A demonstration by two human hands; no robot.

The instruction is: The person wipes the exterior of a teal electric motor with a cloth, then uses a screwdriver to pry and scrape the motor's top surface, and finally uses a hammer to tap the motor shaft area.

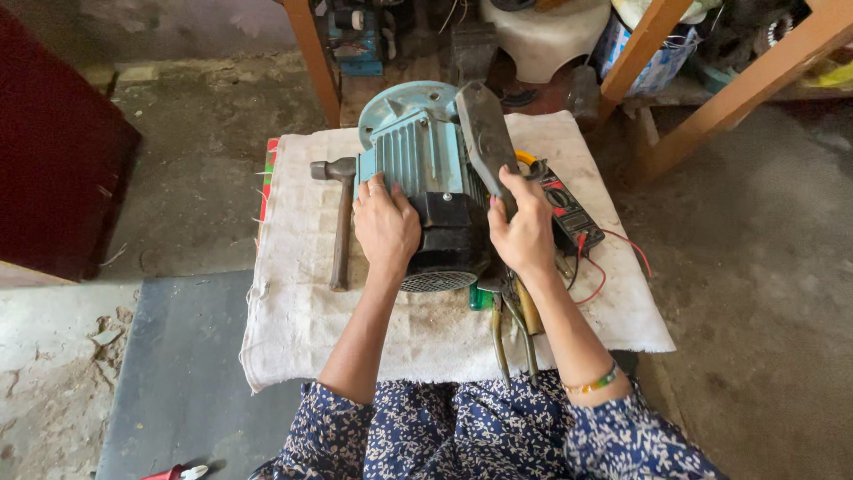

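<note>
A blue-green electric motor (416, 147) with a finned body and a black rear cover lies on a white cloth (302, 302). My left hand (385, 227) rests flat on the motor's finned side near the black cover. My right hand (524, 231) grips the lower end of a grey metal foot plate (484, 133) that stands tilted against the motor's right side. A hammer (340, 222) with a wooden handle lies just left of the motor. A black multimeter (569, 209) with red leads sits right of the motor. Pliers (511, 333) and a screwdriver lie below my right wrist.
The cloth covers a low platform on a concrete floor (755, 267). Wooden frame legs (737, 93) stand at the back right and one (315, 58) behind the motor. Clutter, a white container (546, 36) and a blue tool sit behind. A dark red panel (53, 151) stands left.
</note>
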